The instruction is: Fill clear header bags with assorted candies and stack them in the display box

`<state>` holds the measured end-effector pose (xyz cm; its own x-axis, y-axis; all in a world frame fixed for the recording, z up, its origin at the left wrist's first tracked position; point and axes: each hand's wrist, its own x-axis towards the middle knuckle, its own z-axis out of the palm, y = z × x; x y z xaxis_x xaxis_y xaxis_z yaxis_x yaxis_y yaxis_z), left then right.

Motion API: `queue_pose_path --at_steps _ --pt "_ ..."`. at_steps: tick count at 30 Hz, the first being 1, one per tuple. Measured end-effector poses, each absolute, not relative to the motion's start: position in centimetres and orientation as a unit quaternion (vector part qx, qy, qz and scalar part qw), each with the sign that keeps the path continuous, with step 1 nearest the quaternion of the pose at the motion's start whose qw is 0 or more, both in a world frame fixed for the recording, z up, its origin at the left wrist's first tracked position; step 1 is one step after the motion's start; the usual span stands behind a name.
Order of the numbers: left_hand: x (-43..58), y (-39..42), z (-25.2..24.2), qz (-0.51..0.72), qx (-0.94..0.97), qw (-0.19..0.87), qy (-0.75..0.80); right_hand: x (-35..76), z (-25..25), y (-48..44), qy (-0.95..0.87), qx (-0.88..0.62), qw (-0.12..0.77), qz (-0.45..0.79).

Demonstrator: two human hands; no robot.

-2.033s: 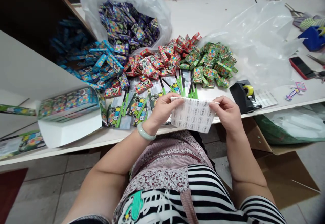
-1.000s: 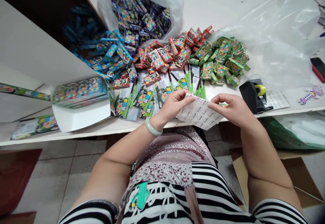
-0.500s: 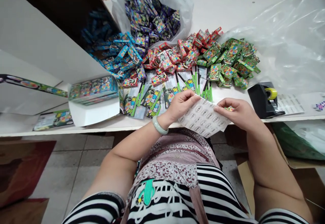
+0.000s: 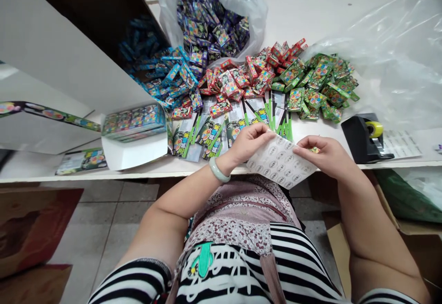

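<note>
Over the front edge of the white table [image 4: 311,14], both hands hold a white sticker sheet [image 4: 280,162] printed with rows of round labels. My left hand [image 4: 246,144], with a pale green bangle on its wrist, pinches the sheet's upper left corner. My right hand [image 4: 322,154] is closed on its right edge, fingertips curled onto the sheet. Just beyond the hands lie flat green-and-black printed cards [image 4: 207,134], fanned out on the table.
Heaps of small boxes lie behind: blue [image 4: 169,78], red [image 4: 241,76], green [image 4: 317,83], and purple ones in a clear bag [image 4: 210,19]. An open white carton of packs [image 4: 134,134] sits left, a black tape dispenser [image 4: 364,138] right, crumpled plastic [image 4: 390,51] behind it. A cardboard box [image 4: 397,253] stands on the floor.
The view has shifted, so everything sits further right in the frame. The sheet has tilted and dropped slightly toward the table edge; my right fingers have curled onto its right side.
</note>
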<state>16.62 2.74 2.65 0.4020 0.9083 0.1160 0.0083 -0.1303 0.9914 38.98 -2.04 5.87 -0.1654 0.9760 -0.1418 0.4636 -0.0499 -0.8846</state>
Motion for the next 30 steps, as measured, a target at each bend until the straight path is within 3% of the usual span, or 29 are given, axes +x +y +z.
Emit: queue_pose_path --at_steps 7,14,19,22,25,28,30 --pt "16.5 2.6 2.9 0.407 0.639 0.537 0.372 39.3 5.6 -2.1 -0.612 -0.579 0.286 0.457" --pt "16.3 3.2 2.9 0.338 0.592 0.657 0.323 39.5 5.0 -1.7 -0.607 -0.580 0.273 0.469" --pt "16.5 4.8 2.6 0.350 0.560 0.651 0.375 42.3 3.6 -0.7 -0.608 -0.542 0.341 0.469" --pt "16.4 5.9 2.2 0.354 0.541 0.647 0.405 45.3 1.7 -0.4 -0.604 -0.592 0.373 0.383" --pt "16.3 6.8 1.8 0.342 0.520 0.648 0.439 47.4 -0.7 -0.7 -0.677 -0.633 0.264 0.266" --pt "16.5 7.4 1.4 0.337 0.484 0.659 0.466 47.8 -2.7 -1.1 -0.747 -0.613 0.117 0.228" --pt "16.8 7.8 1.3 0.340 0.461 0.667 0.475 47.7 -3.4 -1.3 -0.756 -0.610 0.086 0.221"
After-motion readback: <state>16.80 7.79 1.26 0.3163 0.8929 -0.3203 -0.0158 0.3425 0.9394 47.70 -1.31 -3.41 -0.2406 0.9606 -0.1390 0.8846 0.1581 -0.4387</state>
